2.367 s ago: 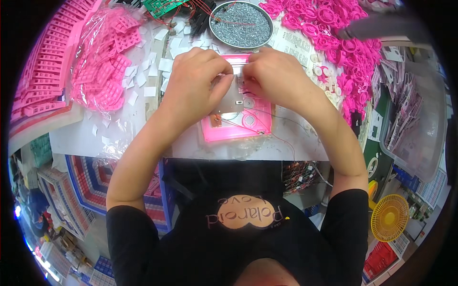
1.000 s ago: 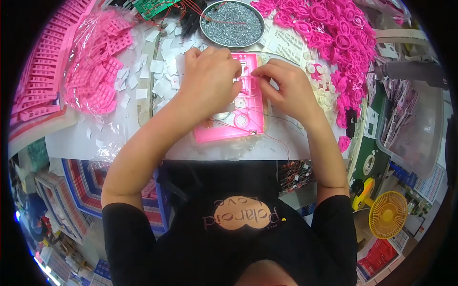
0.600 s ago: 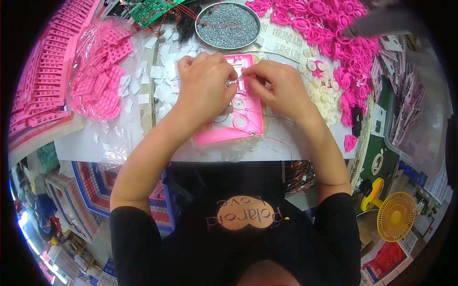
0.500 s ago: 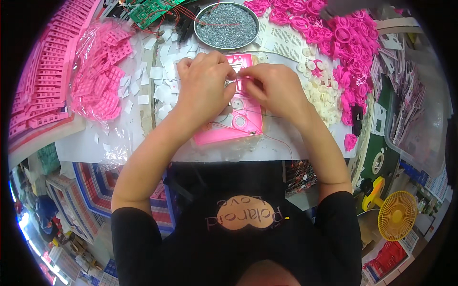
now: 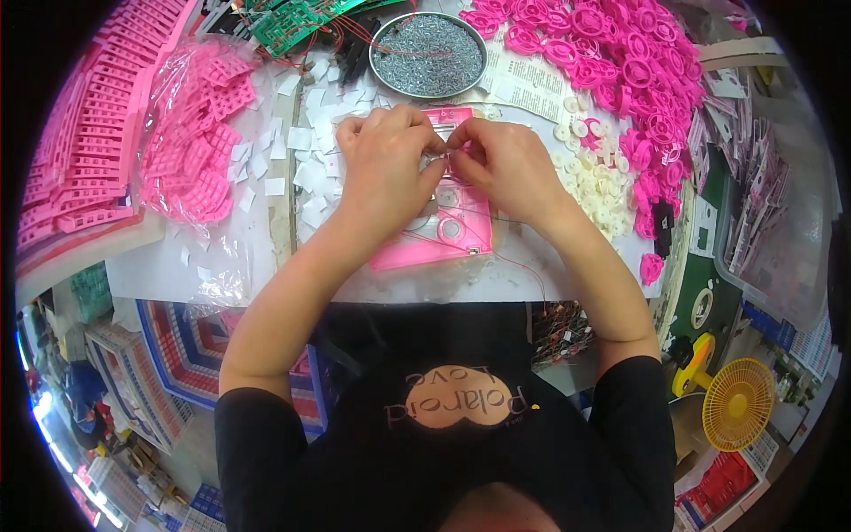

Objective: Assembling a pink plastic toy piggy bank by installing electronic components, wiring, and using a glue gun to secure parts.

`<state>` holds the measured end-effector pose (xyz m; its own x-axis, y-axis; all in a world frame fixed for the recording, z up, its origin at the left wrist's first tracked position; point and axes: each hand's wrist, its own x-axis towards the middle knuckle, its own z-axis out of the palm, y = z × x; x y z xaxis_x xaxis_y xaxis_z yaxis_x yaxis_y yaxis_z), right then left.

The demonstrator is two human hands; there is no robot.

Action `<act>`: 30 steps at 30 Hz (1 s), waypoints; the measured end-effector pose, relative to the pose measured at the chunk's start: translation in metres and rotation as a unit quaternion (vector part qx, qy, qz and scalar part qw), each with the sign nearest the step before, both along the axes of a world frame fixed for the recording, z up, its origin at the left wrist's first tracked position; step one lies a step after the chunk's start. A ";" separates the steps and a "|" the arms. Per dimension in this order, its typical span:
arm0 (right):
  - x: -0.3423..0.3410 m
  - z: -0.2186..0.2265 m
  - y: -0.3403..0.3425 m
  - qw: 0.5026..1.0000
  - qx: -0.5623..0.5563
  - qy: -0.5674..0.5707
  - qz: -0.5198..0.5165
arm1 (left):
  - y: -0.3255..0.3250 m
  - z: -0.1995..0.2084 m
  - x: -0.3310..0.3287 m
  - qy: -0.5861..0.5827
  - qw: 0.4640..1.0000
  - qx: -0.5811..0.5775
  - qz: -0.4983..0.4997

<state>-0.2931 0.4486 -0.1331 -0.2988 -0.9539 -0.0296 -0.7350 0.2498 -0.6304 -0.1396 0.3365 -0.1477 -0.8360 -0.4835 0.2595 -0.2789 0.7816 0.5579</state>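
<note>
A flat pink plastic casing [image 5: 417,255] with round openings and thin wires lies on the white worktop, partly covered by my hands. Over its upper half, my left hand [image 5: 390,164] pinches with thumb and forefinger; what sits between them is too small to make out. Close beside it, fingertips almost meeting, my right hand [image 5: 505,164] is also closed in a pinch on something tiny that I cannot name. Thin dark and red wires [image 5: 523,264] trail from the casing toward the right.
Beyond my hands stands a round metal tray [image 5: 429,55] of small screws. Green circuit boards [image 5: 297,25] lie behind it. Pink parts in a clear bag [image 5: 191,142] and white paper squares [image 5: 300,139] are leftward. Rightward are cream discs [image 5: 596,182] and pink rings [image 5: 625,53].
My right fingers have drawn together with the thumb, and both hands' fingertips have come closer over the casing. The whole picture has shifted slightly.
</note>
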 end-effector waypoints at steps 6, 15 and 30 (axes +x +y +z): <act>0.000 -0.005 0.003 0.998 -0.058 0.007 0.009 | 0.003 0.000 0.003 0.034 0.998 -0.049 0.011; 0.009 -0.008 0.005 0.981 -0.151 -0.111 -0.058 | 0.011 0.003 0.009 0.071 0.996 0.011 0.055; -0.008 0.001 0.023 0.976 -0.152 -0.126 -0.095 | 0.009 0.004 0.000 0.078 0.995 -0.056 0.040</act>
<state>-0.3014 0.4718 -0.1320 -0.4900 -0.8585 0.1510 -0.5061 0.1392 -0.8512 -0.1391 0.3450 -0.1434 -0.7411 -0.5083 0.4386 -0.2601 0.8196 0.5105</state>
